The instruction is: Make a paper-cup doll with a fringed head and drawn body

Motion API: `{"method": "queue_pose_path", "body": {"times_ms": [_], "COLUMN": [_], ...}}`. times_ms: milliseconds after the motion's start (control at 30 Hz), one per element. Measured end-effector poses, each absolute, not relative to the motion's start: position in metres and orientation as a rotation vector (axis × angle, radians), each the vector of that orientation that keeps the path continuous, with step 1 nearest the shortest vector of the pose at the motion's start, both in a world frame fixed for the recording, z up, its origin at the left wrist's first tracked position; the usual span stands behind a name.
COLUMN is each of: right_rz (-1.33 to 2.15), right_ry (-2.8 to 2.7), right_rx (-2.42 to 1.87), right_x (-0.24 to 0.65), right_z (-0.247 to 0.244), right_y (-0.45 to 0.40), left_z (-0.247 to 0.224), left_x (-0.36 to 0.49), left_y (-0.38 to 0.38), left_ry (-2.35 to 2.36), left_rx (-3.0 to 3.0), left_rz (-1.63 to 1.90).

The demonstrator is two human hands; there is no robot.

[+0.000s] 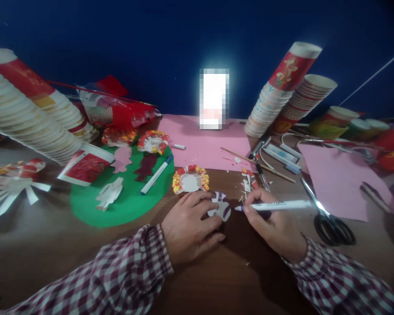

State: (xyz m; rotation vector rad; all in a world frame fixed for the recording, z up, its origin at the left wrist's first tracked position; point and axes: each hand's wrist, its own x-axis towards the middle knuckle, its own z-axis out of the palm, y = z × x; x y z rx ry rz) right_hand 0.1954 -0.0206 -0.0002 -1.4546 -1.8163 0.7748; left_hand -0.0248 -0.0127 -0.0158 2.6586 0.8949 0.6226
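My left hand point(195, 225) lies on the table with its fingers stretched out, pressing down a small white paper cutout point(220, 206). Purple ink marks the cutout's edges. In my right hand point(274, 223) is a white marker point(280, 204), its purple tip pointing left, a little apart from the cutout. Just beyond my left hand sits a paper cup point(191, 181) cut and curled into a red and yellow ring. Paper scraps point(248, 181) lie beyond my right hand.
Stacked paper cups rise at left point(29, 113) and right point(272, 96). A green sheet point(95, 214) bears cutouts and a capped marker point(156, 175). Scissors point(328, 223) lie right of my right hand. Pink sheets point(203, 153) and a bright, blurred-out screen point(214, 98) are behind.
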Motion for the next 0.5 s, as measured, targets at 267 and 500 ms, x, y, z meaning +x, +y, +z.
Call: {"method": "queue_pose_path", "body": {"times_ms": [267,500], "right_rz": [0.793,0.794], "right_ry": [-1.864,-1.878], "right_rx": [-1.48,-1.502], "right_x": [0.1965,0.1979], "right_z": [-0.007,-0.0087], "right_y": [-0.0212,-0.0214], "left_z": [-0.0147,-0.0145], "left_x": [-0.0247,-0.0255], "left_y": [-0.0133,-0.0139], "left_ry": [0.906,0.9], "left_rx": [2.654,2.648], "left_rz": [0.588,0.585]}}
